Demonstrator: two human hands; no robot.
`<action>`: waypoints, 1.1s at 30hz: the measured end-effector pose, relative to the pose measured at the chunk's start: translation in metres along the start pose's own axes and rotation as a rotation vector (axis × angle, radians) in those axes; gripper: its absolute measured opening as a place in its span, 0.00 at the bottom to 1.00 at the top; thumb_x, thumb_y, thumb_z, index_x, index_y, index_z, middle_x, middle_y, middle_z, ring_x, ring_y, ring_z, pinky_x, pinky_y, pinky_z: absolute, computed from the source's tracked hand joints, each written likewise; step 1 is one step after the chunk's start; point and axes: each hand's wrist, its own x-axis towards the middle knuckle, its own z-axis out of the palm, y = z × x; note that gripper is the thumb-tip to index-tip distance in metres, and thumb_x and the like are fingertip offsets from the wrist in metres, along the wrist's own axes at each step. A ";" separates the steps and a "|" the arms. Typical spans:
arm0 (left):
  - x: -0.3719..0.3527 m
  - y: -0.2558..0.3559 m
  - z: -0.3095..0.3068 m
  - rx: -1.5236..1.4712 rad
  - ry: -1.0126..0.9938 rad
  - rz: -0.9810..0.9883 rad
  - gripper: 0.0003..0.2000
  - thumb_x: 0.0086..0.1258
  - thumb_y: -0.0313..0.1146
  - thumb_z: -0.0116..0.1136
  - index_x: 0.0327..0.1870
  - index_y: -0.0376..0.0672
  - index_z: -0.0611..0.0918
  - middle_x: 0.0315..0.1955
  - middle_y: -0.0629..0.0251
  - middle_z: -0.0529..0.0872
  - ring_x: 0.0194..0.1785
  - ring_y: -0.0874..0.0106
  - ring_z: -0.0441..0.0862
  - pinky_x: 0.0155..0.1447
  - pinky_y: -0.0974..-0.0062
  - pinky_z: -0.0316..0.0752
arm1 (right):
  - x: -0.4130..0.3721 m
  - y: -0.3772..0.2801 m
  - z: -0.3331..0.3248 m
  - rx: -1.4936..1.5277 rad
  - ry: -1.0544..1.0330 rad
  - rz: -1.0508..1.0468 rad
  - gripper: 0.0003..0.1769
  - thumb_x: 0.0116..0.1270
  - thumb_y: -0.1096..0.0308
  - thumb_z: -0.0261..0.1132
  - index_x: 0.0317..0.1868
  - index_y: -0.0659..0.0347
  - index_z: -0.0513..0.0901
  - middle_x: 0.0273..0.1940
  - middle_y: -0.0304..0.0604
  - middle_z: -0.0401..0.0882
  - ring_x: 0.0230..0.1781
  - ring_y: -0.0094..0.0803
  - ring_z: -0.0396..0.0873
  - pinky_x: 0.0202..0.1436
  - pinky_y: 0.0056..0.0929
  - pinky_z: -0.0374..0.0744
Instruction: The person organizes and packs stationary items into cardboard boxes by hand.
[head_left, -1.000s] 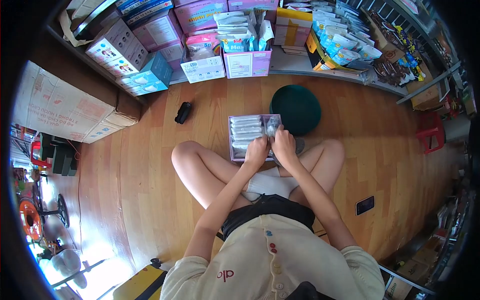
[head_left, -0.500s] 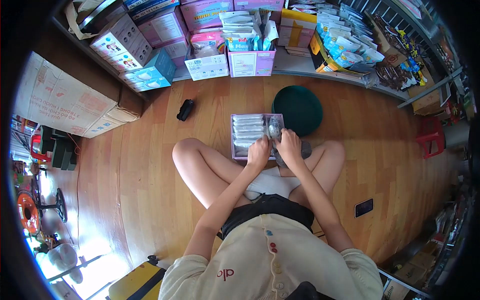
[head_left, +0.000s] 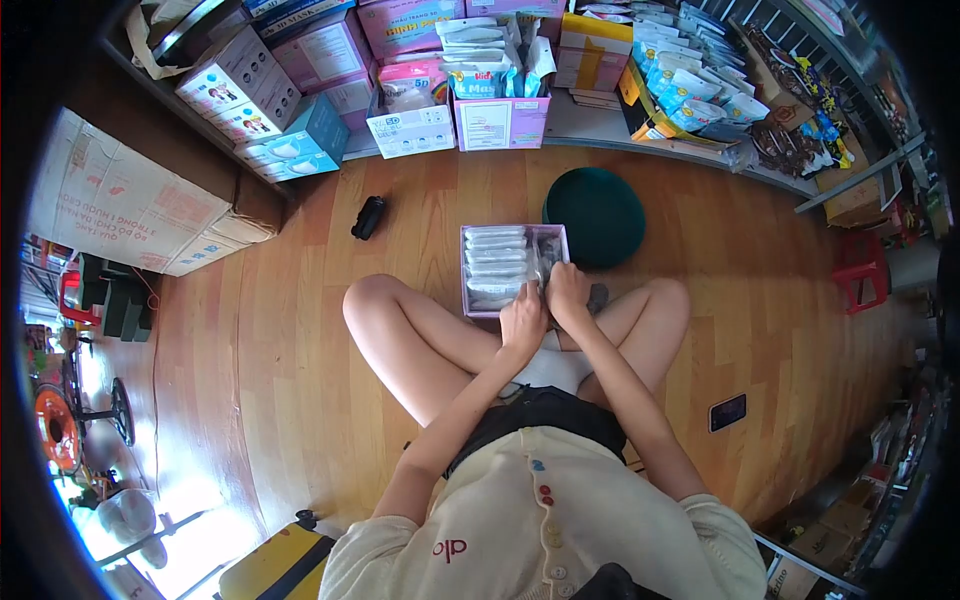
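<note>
Head view: a pale purple open cardboard box (head_left: 465, 272) is seen on the wooden plank floor (head_left: 300, 330), just ahead of the person's crossed legs. A stack of white plastic-wrapped packets (head_left: 495, 262) is laid flat in its left part; a grey clear-wrapped packet (head_left: 548, 258) is stood along its right wall. The right hand (head_left: 568, 292) is placed at the box's near right corner, fingers curled shut on the grey packet's near end. The left hand (head_left: 524, 320) is rested on the near rim, touching the right hand, fingers bent; whether anything is gripped cannot be told. A dark green round cushion (head_left: 600, 212) is seen just beside the box's far right corner, and a small black cylindrical object (head_left: 367, 217) well apart to the left.
</note>
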 end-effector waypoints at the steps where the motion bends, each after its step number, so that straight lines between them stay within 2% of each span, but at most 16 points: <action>1: 0.000 -0.002 0.000 -0.003 -0.027 0.030 0.08 0.61 0.27 0.54 0.39 0.37 0.72 0.32 0.49 0.81 0.32 0.50 0.81 0.33 0.56 0.76 | 0.005 0.001 0.009 -0.054 -0.059 0.015 0.07 0.57 0.73 0.59 0.27 0.66 0.83 0.33 0.58 0.82 0.37 0.52 0.83 0.41 0.45 0.81; 3: 0.001 -0.002 -0.002 -0.004 -0.054 0.058 0.09 0.60 0.26 0.54 0.40 0.37 0.72 0.32 0.49 0.81 0.32 0.49 0.81 0.34 0.56 0.76 | 0.012 0.001 0.010 -0.045 -0.094 0.010 0.07 0.58 0.72 0.61 0.27 0.66 0.82 0.34 0.59 0.82 0.38 0.54 0.82 0.42 0.45 0.81; 5: 0.003 -0.003 -0.006 -0.050 -0.114 0.056 0.13 0.59 0.25 0.55 0.45 0.35 0.72 0.36 0.48 0.79 0.34 0.49 0.81 0.36 0.57 0.77 | 0.011 0.002 0.006 -0.034 -0.128 0.005 0.07 0.58 0.71 0.63 0.27 0.67 0.82 0.35 0.60 0.82 0.39 0.55 0.81 0.42 0.46 0.80; 8: -0.002 0.002 -0.013 -0.084 -0.070 0.067 0.18 0.60 0.27 0.56 0.52 0.34 0.72 0.41 0.48 0.78 0.40 0.51 0.80 0.42 0.58 0.76 | 0.000 0.012 -0.019 0.010 -0.136 -0.062 0.09 0.60 0.72 0.57 0.34 0.67 0.83 0.37 0.57 0.83 0.40 0.53 0.82 0.42 0.44 0.80; 10: -0.004 0.002 -0.011 -0.078 -0.041 0.065 0.20 0.61 0.28 0.56 0.55 0.34 0.71 0.44 0.48 0.77 0.42 0.51 0.79 0.45 0.59 0.75 | -0.006 0.025 -0.025 0.317 0.045 -0.161 0.12 0.62 0.71 0.57 0.39 0.68 0.83 0.37 0.58 0.82 0.41 0.55 0.81 0.47 0.46 0.78; 11: -0.007 0.004 -0.009 -0.072 -0.015 0.074 0.21 0.62 0.29 0.56 0.57 0.34 0.71 0.47 0.49 0.76 0.45 0.52 0.78 0.47 0.59 0.74 | -0.008 0.030 -0.034 0.400 -0.032 -0.176 0.15 0.63 0.70 0.55 0.46 0.68 0.82 0.41 0.59 0.81 0.43 0.55 0.80 0.52 0.47 0.75; 14: -0.010 0.013 -0.003 0.006 0.050 0.093 0.21 0.63 0.28 0.56 0.58 0.34 0.71 0.49 0.49 0.76 0.48 0.52 0.77 0.50 0.61 0.73 | -0.003 0.035 -0.034 0.448 -0.169 -0.214 0.17 0.62 0.71 0.54 0.49 0.68 0.80 0.42 0.62 0.80 0.44 0.55 0.79 0.53 0.47 0.75; 15: -0.010 0.013 0.000 0.003 0.046 0.096 0.21 0.63 0.28 0.56 0.58 0.34 0.71 0.49 0.49 0.76 0.48 0.52 0.77 0.50 0.61 0.73 | 0.000 0.030 -0.041 0.465 -0.356 -0.107 0.20 0.63 0.71 0.52 0.53 0.69 0.78 0.46 0.65 0.78 0.48 0.56 0.78 0.56 0.46 0.74; 18: -0.010 0.011 0.000 -0.050 0.097 0.119 0.23 0.62 0.26 0.57 0.59 0.33 0.70 0.51 0.48 0.74 0.49 0.51 0.76 0.51 0.60 0.73 | 0.015 0.032 -0.007 0.437 -0.310 -0.101 0.22 0.64 0.68 0.49 0.56 0.70 0.76 0.49 0.68 0.76 0.52 0.56 0.76 0.59 0.45 0.72; 19: -0.010 0.012 -0.003 -0.110 0.086 0.105 0.24 0.60 0.23 0.56 0.59 0.33 0.70 0.51 0.47 0.74 0.50 0.50 0.75 0.52 0.60 0.73 | 0.023 0.035 0.002 0.368 -0.374 -0.094 0.24 0.66 0.65 0.47 0.57 0.71 0.74 0.51 0.68 0.74 0.55 0.57 0.74 0.61 0.45 0.70; 22: -0.011 0.009 -0.003 -0.212 0.040 0.036 0.25 0.55 0.18 0.55 0.58 0.32 0.70 0.49 0.46 0.74 0.50 0.48 0.75 0.53 0.58 0.72 | 0.045 0.037 0.011 0.331 -0.548 -0.118 0.25 0.65 0.64 0.47 0.56 0.73 0.74 0.51 0.69 0.74 0.55 0.57 0.74 0.60 0.44 0.71; 24: -0.012 0.008 -0.003 -0.260 -0.005 -0.011 0.25 0.53 0.17 0.54 0.57 0.32 0.70 0.48 0.46 0.74 0.50 0.47 0.74 0.53 0.57 0.72 | 0.063 0.038 0.021 0.268 -0.656 -0.055 0.23 0.66 0.64 0.47 0.54 0.72 0.76 0.54 0.65 0.75 0.56 0.53 0.74 0.59 0.42 0.71; 26: -0.011 0.010 -0.004 -0.272 -0.027 -0.053 0.26 0.51 0.16 0.53 0.56 0.32 0.70 0.46 0.44 0.73 0.48 0.46 0.75 0.51 0.55 0.72 | 0.078 0.047 0.051 0.112 -0.812 -0.222 0.21 0.65 0.63 0.49 0.47 0.72 0.80 0.51 0.65 0.77 0.54 0.54 0.75 0.57 0.42 0.72; 27: -0.012 0.009 -0.003 -0.272 -0.031 -0.048 0.26 0.51 0.16 0.53 0.56 0.32 0.70 0.46 0.44 0.73 0.48 0.46 0.75 0.51 0.55 0.72 | 0.071 0.038 0.034 0.180 -0.786 -0.095 0.21 0.64 0.63 0.49 0.42 0.72 0.81 0.46 0.64 0.79 0.50 0.54 0.78 0.55 0.42 0.73; 31: -0.012 0.001 -0.001 -0.254 0.032 -0.042 0.23 0.53 0.19 0.57 0.54 0.31 0.72 0.41 0.46 0.76 0.42 0.49 0.77 0.47 0.58 0.74 | 0.058 0.031 -0.005 0.187 -0.587 -0.102 0.20 0.63 0.65 0.50 0.43 0.74 0.81 0.41 0.63 0.81 0.45 0.46 0.81 0.52 0.37 0.75; 33: -0.011 0.003 -0.004 -0.239 0.102 -0.008 0.22 0.53 0.19 0.59 0.53 0.32 0.74 0.38 0.48 0.78 0.39 0.52 0.79 0.45 0.60 0.76 | 0.045 0.039 -0.027 0.284 -0.542 -0.047 0.16 0.65 0.69 0.54 0.45 0.75 0.79 0.38 0.57 0.83 0.42 0.34 0.83 0.49 0.30 0.77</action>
